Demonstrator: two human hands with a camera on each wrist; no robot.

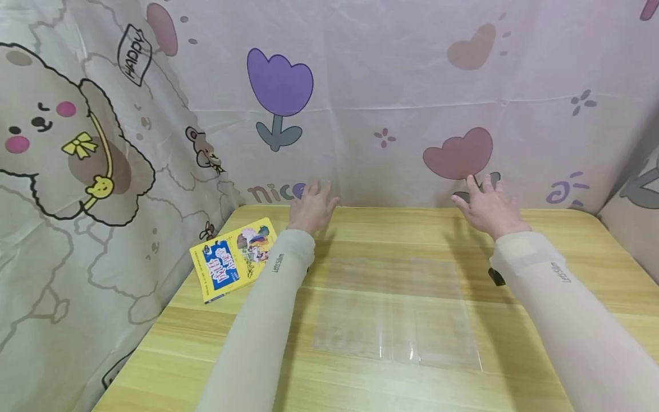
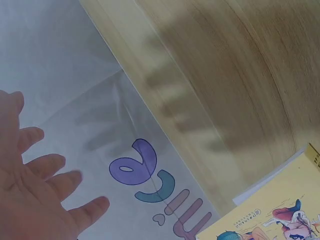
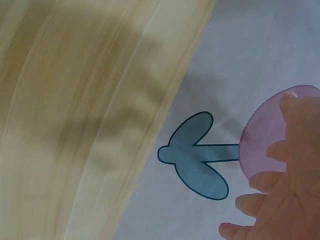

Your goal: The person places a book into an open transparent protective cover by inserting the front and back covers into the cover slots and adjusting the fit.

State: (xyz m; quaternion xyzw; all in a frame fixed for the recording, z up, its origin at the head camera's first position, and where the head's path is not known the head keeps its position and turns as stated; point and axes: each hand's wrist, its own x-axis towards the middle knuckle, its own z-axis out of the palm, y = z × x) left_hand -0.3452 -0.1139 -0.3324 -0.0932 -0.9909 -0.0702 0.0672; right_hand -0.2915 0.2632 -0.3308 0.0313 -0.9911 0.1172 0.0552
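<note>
Both arms reach forward over a wooden table in the head view. My left hand (image 1: pixel 312 209) is held above the table's far edge, fingers spread and holding nothing. To its left lies a yellow book (image 1: pixel 234 260) with a blue title patch and cartoon figures; a corner of the same book (image 2: pixel 280 210) shows in the left wrist view. My right hand (image 1: pixel 489 207) is likewise raised near the far edge, its fingers apart and empty. Between the forearms a clear plastic sheet or sleeve (image 1: pixel 393 312) lies flat, with glossy creases near its front side.
The light wooden table (image 1: pixel 360 234) meets a printed curtain (image 1: pixel 360 68) at the back, and more curtain (image 1: pixel 170 229) hangs along the left side. A small black object (image 1: pixel 496 277) peeks out beside the right sleeve. Hand shadows fall on the tabletop.
</note>
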